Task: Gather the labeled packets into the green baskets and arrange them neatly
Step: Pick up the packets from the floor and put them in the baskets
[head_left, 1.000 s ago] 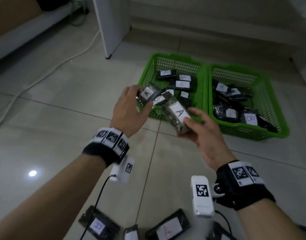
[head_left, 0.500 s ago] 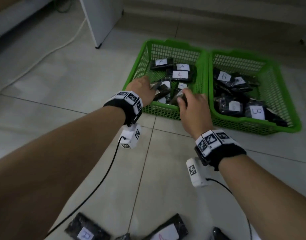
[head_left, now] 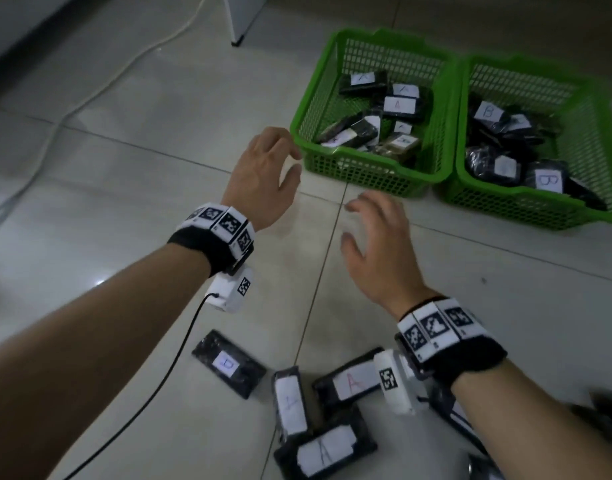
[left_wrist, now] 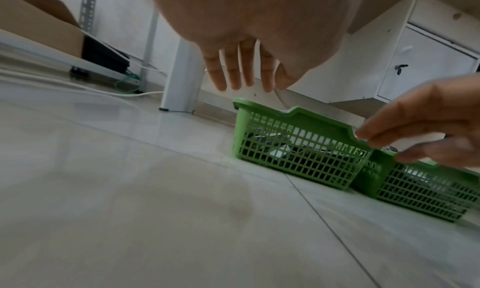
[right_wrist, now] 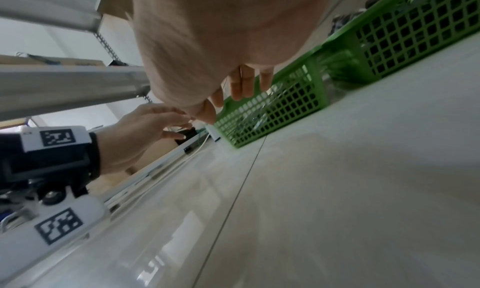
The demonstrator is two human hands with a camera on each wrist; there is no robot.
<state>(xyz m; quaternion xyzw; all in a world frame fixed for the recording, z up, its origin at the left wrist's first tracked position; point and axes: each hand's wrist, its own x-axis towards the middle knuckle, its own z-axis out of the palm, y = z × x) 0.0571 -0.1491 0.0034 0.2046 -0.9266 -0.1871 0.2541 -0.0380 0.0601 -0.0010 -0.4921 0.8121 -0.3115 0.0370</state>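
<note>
Two green baskets stand side by side on the floor tiles. The left basket holds several black packets labeled A; the right basket holds packets labeled B. My left hand hovers empty with relaxed fingers just in front of the left basket's near corner. Nothing is in my right hand either, which hangs with spread fingers over the bare floor short of the baskets. Several loose packets lie near me: one with a blue letter and some marked A.
A white cable snakes across the floor at the left. A white furniture leg stands behind the baskets. In the left wrist view a cardboard box sits on a low shelf, and a white cabinet is at the back right.
Both hands held A packets, lowered them into the left basket, then let go. They have now drawn back toward me, empty, and the view has tilted down to the loose packets.
</note>
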